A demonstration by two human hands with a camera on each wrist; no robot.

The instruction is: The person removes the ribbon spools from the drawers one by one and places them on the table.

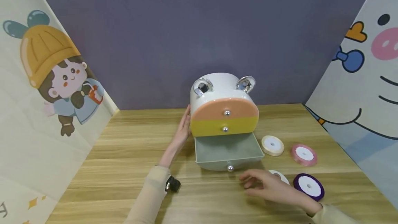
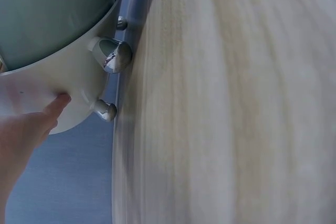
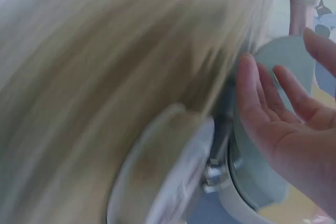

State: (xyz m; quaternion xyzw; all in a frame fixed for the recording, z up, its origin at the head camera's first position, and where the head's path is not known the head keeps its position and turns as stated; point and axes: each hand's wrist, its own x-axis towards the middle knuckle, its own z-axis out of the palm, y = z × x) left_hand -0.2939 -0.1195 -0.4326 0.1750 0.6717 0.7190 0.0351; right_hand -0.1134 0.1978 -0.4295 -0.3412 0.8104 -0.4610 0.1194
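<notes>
A small white drawer cabinet (image 1: 219, 84) with silver ear-shaped ornaments stands on the table. Its orange top drawer (image 1: 211, 109) and yellow middle drawer (image 1: 206, 128) are closed, while the grey-green bottom drawer (image 1: 228, 146) is pulled out and holds nothing. My left hand (image 1: 181, 134) rests with straight fingers against the cabinet's left side; a fingertip touches the white shell in the left wrist view. In front of the drawer's right corner, my right hand (image 1: 268, 186) hovers with loosely bent fingers and nothing in them. Behind it a white-faced ribbon spool (image 1: 282, 176) is partly hidden.
Right of the cabinet lie a cream ribbon spool (image 1: 272, 145), a pink ribbon spool (image 1: 304, 155) and a purple ribbon spool (image 1: 309, 186). A dark wall (image 1: 149, 44) rises behind the wooden table (image 1: 124, 155), with cartoon-printed panels at both sides.
</notes>
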